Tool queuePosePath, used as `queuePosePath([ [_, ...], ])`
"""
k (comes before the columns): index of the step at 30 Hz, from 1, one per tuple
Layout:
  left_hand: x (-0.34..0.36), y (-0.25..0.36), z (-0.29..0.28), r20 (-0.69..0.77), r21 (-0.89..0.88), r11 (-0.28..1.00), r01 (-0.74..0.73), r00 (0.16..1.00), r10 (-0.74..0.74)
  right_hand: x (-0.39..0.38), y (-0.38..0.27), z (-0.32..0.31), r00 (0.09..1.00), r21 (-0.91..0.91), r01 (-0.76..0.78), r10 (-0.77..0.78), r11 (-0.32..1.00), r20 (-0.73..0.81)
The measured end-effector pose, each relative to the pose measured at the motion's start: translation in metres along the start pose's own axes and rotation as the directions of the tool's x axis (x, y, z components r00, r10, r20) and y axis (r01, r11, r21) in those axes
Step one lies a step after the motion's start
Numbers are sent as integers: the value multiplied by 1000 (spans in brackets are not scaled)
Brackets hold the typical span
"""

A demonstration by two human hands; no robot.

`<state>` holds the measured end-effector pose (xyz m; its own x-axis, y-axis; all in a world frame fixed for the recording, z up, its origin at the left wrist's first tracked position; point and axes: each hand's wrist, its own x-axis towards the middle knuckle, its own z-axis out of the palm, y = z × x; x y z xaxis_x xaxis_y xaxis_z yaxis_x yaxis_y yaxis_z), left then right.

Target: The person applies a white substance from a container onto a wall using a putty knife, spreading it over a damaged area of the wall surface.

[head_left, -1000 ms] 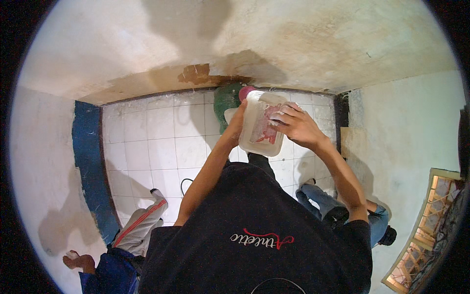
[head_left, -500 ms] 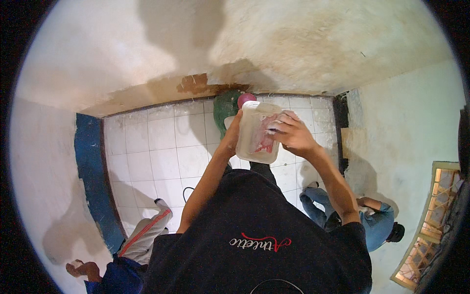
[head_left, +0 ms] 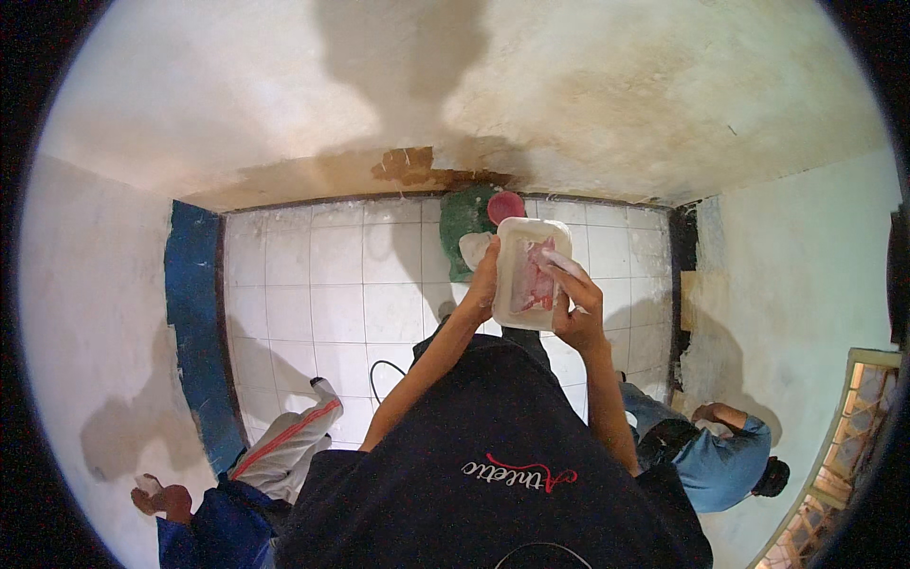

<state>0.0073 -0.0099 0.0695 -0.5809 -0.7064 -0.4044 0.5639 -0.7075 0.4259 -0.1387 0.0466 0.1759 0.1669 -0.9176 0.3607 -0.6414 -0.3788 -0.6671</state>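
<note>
A whitish rectangular plastic tub [head_left: 505,302] is tipped so its inside faces me. On its bottom lies a pink-red patch [head_left: 536,284] smeared with white; whether it is a separate piece cannot be told. My left hand [head_left: 484,279] is closed round the tub's left side and carries it above the floor. My right hand [head_left: 582,308] is at the right rim, its whitened fingers stretched over the inside and the thumb apart below them. No tool shows plainly in it.
Below the tub lie a green sack [head_left: 458,211], a pinkish-red bowl [head_left: 506,208] and a pale lump [head_left: 473,251] on the white tiles [head_left: 313,303]. A stained wall [head_left: 588,114] rises ahead. One person [head_left: 730,465] crouches at the right, another [head_left: 237,522] at the lower left.
The view has shifted, with the tub appearing further right and lower. My right hand has drawn back from deep inside the tub to its right rim. My left hand keeps its hold.
</note>
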Motion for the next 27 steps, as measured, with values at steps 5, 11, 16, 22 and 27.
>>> queuePosePath([
  [5,0,-3,4,46,-100,995,5,999,0,-1,-13,21,956,102,-177,196,979,-220],
  [11,10,-21,-1,-80,-26,997,-68,995,66,-6,-21,35,912,-172,-391,354,904,-209],
  [16,9,-24,-6,-30,-61,990,-126,992,124,11,-17,25,935,-326,-354,319,877,-157],
  [22,2,-23,-3,-13,-116,977,-180,984,180,11,-1,33,913,-217,-406,384,888,-137],
  [27,2,-25,-14,-84,-133,975,-176,983,165,14,0,33,920,-145,-391,383,909,-81],
])
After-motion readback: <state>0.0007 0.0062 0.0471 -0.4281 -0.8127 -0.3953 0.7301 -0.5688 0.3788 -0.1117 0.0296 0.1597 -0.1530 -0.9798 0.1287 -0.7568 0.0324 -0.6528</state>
